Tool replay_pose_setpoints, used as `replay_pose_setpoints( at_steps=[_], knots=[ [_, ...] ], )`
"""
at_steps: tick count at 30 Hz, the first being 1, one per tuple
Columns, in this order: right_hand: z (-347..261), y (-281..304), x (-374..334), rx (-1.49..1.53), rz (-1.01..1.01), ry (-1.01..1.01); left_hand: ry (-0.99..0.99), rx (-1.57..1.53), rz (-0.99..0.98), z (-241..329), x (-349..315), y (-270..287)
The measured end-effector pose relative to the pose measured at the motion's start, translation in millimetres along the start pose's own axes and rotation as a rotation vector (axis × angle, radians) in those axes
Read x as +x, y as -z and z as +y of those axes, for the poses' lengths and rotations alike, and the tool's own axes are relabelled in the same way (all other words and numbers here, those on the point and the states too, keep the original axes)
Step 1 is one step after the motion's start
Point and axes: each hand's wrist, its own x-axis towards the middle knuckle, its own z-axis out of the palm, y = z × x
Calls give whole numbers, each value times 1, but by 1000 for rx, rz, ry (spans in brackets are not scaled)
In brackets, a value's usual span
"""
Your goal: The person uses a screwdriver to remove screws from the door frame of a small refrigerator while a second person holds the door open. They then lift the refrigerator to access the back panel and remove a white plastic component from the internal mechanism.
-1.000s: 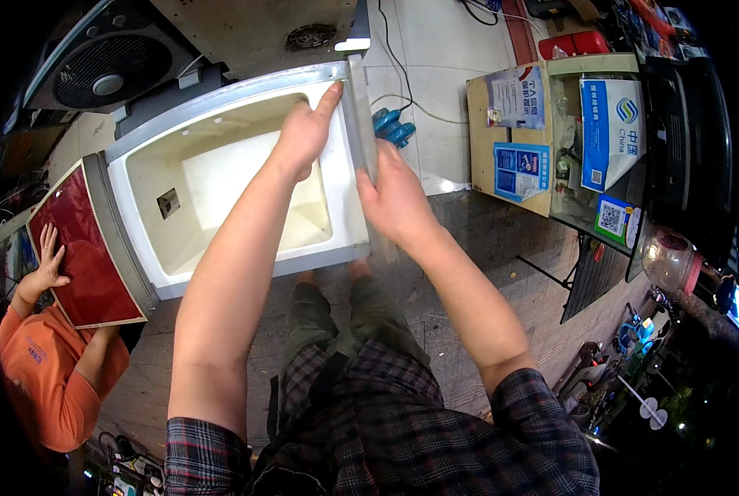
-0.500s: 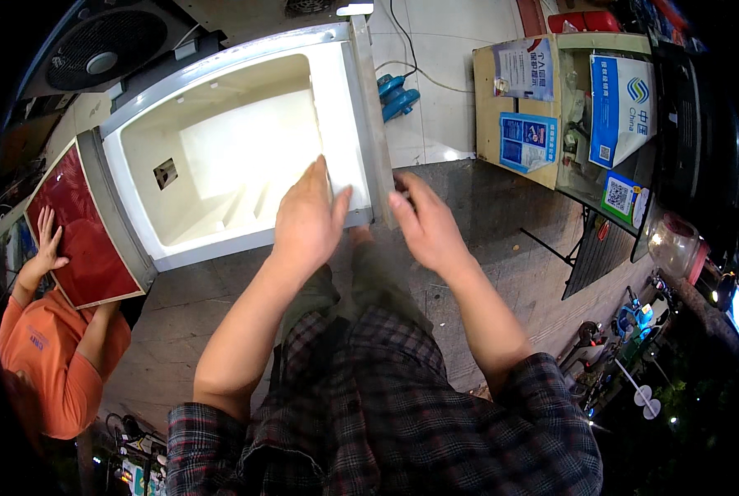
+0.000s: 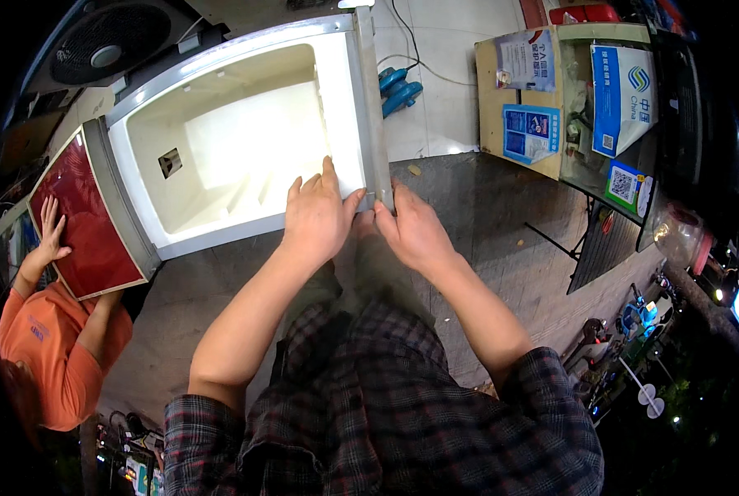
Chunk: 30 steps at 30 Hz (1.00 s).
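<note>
A white refrigerator cabinet with a hollow cream interior lies in front of me, its near right corner by my hands. My left hand rests on the white front frame, fingers stretched and apart, the index reaching along the inner edge. Along the cabinet's right end runs a grey edge strip. My right hand grips its near end, thumb on the near side and fingers along the outer side; the fingertips are partly hidden. On the left, a co-worker's hand lies flat on a dark red panel at the cabinet's other end.
A blue power tool with a cord lies on the pale floor tiles beyond the strip. A glass-topped display case with posters stands at right, a clear jar near it. A fan sits at far left. The co-worker crouches at left.
My right hand has moved left and slightly nearer me, closing on the grey strip's end. My left hand has shifted slightly right, its fingers spreading further. The view has moved a little.
</note>
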Motion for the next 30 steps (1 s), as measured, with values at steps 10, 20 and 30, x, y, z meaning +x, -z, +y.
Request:
replay_pose_setpoints(
  at_steps=[10,20,30],
  knots=[
    [16,2,-11,174,52,3,-175,265,-8,-29,-25,17],
    [1,-3,14,376,57,5,-252,36,18,-40,-15,11],
    [5,3,16,386,5,-3,-322,38,54,-42,-15,2]
  ],
)
